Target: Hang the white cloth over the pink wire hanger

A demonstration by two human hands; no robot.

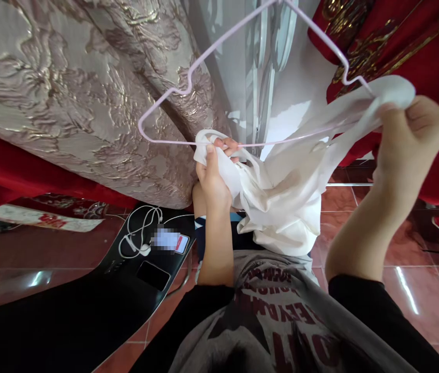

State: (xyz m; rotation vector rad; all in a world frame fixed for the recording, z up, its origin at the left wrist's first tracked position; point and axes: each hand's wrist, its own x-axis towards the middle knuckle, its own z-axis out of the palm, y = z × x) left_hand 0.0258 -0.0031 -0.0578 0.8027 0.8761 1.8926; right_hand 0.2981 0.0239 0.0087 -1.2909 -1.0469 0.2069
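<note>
A pale pink clothes hanger (225, 39) hangs in front of me, its hook out of the frame at the top. One end of the hanger sits inside a sheer white garment (293, 191), which drapes down over my lap. My right hand (413, 122) pinches the cloth beside that right end. Near the middle of the bottom bar, my left hand (217, 168) grips another edge of the same garment, thumb on top and fingers around the cloth by the bar. The hanger's left end is bare.
Textured pink-gold fabric (99, 98) hangs at the left, and red cloth with gold trim (394, 46) at the right. A black bench (87, 300) to my left carries a lit phone (167, 241), a dark phone (153, 275) and white earphones (136, 243). Red floor tiles (339, 199) lie below.
</note>
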